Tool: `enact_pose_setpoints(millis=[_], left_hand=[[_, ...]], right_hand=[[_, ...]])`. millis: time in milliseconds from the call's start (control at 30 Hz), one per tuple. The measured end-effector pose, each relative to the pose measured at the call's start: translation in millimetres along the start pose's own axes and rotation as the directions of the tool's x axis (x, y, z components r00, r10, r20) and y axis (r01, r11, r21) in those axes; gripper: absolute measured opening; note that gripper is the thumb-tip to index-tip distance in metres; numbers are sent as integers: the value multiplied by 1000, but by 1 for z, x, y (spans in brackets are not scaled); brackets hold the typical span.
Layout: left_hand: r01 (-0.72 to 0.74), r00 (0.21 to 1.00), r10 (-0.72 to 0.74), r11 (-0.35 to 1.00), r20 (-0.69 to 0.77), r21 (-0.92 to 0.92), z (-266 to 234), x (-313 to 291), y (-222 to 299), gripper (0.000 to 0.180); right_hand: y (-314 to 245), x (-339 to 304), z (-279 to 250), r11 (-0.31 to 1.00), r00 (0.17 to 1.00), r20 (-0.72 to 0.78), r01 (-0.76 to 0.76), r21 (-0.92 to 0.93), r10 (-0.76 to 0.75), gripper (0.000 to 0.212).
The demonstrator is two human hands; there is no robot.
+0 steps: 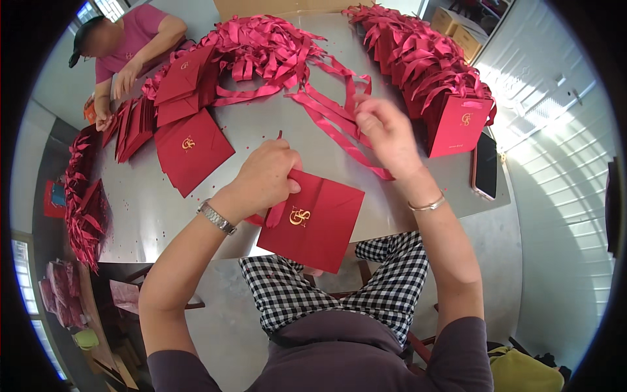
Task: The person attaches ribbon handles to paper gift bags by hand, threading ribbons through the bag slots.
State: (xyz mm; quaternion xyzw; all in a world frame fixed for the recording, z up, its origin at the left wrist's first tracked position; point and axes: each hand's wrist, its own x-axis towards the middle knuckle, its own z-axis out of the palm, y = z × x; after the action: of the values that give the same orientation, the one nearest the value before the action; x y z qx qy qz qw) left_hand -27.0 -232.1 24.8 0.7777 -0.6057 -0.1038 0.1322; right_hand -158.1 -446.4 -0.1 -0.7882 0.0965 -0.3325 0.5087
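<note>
My left hand is closed on the edge of a flat red paper gift bag with a gold emblem, tilted over the table's near edge. A pink ribbon hangs from that hand across the bag's corner, and a short dark red tip pokes up above the fingers. My right hand is raised to the right with curled fingers, beside loose pink ribbon strands. Whether a strand is pinched in it is hard to make out. Under the right forearm, more ribbon trails toward the table's front.
A large heap of pink ribbons lies at the back. Flat red bags are stacked at left; a long row of ribboned bags stands at right. A phone lies by the right edge. Another person works at the far left.
</note>
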Motion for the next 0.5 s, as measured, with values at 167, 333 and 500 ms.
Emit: enact_pose_setpoints(millis=[167, 333, 500], left_hand=[[-45, 994, 10, 943, -108, -330, -45, -17, 2, 23], [-265, 891, 249, 964, -379, 10, -79, -53, 28, 29], [-223, 869, 305, 944, -390, 242, -25, -105, 15, 22]], right_hand=[[-49, 21, -35, 961, 940, -337, 51, 273, 46, 13], [-98, 27, -52, 760, 930, -367, 267, 593, -40, 13], [-103, -36, -7, 898, 999, -8, -35, 439, 43, 10]])
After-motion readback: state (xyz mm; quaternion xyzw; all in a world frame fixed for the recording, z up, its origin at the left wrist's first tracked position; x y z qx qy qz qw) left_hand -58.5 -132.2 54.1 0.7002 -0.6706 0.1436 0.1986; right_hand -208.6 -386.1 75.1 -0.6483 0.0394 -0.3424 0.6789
